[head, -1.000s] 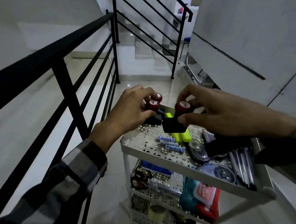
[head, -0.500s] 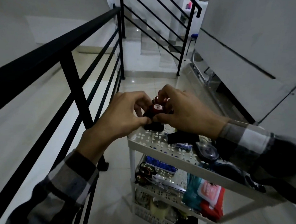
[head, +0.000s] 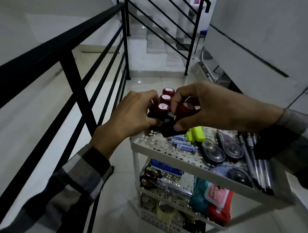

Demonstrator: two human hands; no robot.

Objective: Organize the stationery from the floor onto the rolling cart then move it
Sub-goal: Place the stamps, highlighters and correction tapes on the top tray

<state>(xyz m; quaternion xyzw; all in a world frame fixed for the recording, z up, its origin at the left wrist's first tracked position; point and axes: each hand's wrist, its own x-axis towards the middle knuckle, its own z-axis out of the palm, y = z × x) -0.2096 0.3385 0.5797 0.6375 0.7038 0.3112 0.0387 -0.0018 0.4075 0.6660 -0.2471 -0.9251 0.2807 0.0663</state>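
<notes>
A white three-tier rolling cart (head: 144, 147) stands below me. At the far corner of its top shelf stand three red-capped stamps (head: 162, 107) in a row. My left hand (head: 131, 117) curls round them from the left. My right hand (head: 203, 109) pinches a fourth red stamp (head: 185, 109) with a black base, tilted beside the row. Yellow highlighters (head: 195, 134), small batteries (head: 183, 144), correction tape dispensers (head: 222, 150) and pens (head: 257, 164) lie on the top shelf.
A black metal railing (head: 75, 78) runs close along the cart's left. Stairs (head: 159, 42) rise ahead past a tiled landing. A grey wall is at the right. Lower shelves hold scissors (head: 149, 177), a blue box, a red-and-teal packet (head: 212, 199) and tape rolls.
My right hand came in from the right with a stamp and now holds it tilted against the row. My left hand stayed on the grouped stamps. The view shifted.
</notes>
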